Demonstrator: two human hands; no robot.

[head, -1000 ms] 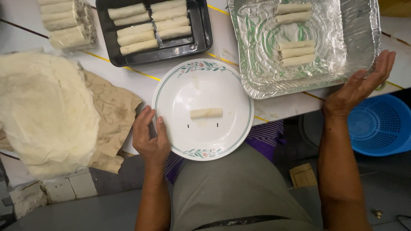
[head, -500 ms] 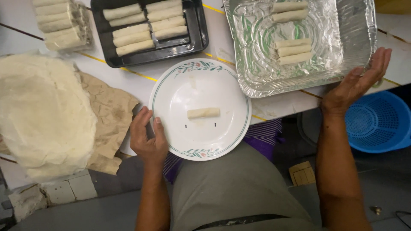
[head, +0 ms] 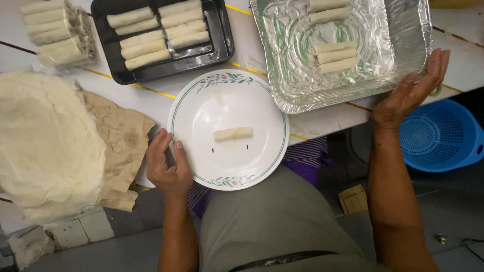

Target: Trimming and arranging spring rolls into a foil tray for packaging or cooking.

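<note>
A white plate (head: 201, 108) with a green rim pattern sits at the table's near edge, with one pale rolled spring roll (head: 232, 134) in its middle. My left hand (head: 167, 166) rests against the plate's left rim, fingers curled on its edge. My right hand (head: 411, 90) lies flat against the near right corner of a foil tray (head: 403, 35), fingers apart. The foil tray holds several rolls (head: 334, 57) in two short stacks.
A black tray (head: 222, 35) with two rows of rolls stands behind the plate. A clear container of rolls (head: 53, 30) is at the far left. A stack of round wrappers (head: 43, 146) lies on brown paper (head: 123, 146). A blue basket (head: 441, 136) sits on the floor.
The view has shifted slightly; the plate and trays sit a little further left in frame. My right hand has slid slightly along the foil tray's corner. My left hand stays on the plate.
</note>
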